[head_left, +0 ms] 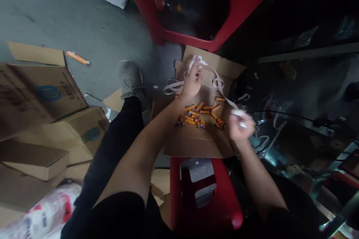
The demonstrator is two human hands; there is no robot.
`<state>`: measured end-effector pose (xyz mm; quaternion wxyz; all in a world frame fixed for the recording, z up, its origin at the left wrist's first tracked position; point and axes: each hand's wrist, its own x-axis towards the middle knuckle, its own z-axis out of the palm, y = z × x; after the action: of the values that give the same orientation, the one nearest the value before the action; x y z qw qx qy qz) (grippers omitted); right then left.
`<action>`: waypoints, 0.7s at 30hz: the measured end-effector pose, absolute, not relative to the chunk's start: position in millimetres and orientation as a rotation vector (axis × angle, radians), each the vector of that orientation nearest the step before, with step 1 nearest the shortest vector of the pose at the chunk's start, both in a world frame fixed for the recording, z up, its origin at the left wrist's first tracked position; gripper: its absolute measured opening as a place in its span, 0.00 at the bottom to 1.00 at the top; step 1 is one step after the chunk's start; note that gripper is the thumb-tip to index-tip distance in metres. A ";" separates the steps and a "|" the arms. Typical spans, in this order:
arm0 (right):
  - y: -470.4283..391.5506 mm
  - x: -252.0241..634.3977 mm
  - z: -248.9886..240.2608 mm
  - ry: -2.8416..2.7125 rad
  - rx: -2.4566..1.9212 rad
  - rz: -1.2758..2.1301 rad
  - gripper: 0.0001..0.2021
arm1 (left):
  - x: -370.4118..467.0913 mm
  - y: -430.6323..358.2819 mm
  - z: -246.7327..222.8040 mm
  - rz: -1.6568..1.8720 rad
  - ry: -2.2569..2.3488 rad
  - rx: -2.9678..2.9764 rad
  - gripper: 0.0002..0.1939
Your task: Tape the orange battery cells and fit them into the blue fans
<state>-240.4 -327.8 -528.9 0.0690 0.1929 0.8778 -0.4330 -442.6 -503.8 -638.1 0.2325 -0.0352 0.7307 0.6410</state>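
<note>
A long, narrow white strip [219, 82] loops between my hands above an open cardboard box [196, 147]. My left hand [193, 82] is closed on a bunched part of the strip over the far side of the box. At the box's right edge is my right hand [241, 126], smeared by motion but with fingers curled; the strip's other stretch runs into it. Something small and pale shows at its fingers, too blurred to name. Inside the box lie several small orange cylinders [207, 108] that look like batteries, some heaped together.
Red plastic stools stand beyond the box [182, 37] and on its near side [221, 201]. Flattened and folded cartons [56, 93] lie at left, near an orange pen-like stick [77, 58] on the floor. Scraps of strip [262, 142] and a metal frame [333, 171] are at right.
</note>
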 end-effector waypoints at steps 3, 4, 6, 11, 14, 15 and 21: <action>-343.3 -251.3 -577.3 2.502 0.400 -1.151 0.17 | -417.6 -529.7 -629.0 1.130 2.241 0.374 0.27; -343.1 -260.0 -594.9 2.471 0.399 -1.034 0.19 | -406.8 -536.5 -628.8 0.944 2.245 0.469 0.27; -336.1 -274.4 -626.0 2.439 0.501 -0.768 0.24 | -386.2 -547.6 -633.9 0.681 2.238 0.574 0.26; -330.0 -258.6 -659.3 2.396 0.741 -0.507 0.23 | -341.4 -565.4 -656.2 0.375 2.311 0.410 0.36; -349.8 -239.2 -660.0 2.355 0.801 -0.453 0.24 | -316.9 -565.3 -657.6 0.358 2.270 0.430 0.31; -357.4 -236.5 -660.6 2.342 0.825 -0.438 0.24 | -310.1 -564.1 -656.3 0.366 2.245 0.461 0.29; -393.4 -249.3 -663.9 2.320 0.869 -0.404 0.29 | -291.9 -568.4 -650.0 0.331 2.220 0.508 0.29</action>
<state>-249.3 -393.4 -663.9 0.3105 0.3292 0.8785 -0.1531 -291.9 -568.4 -650.0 0.4079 0.2017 0.8807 0.1312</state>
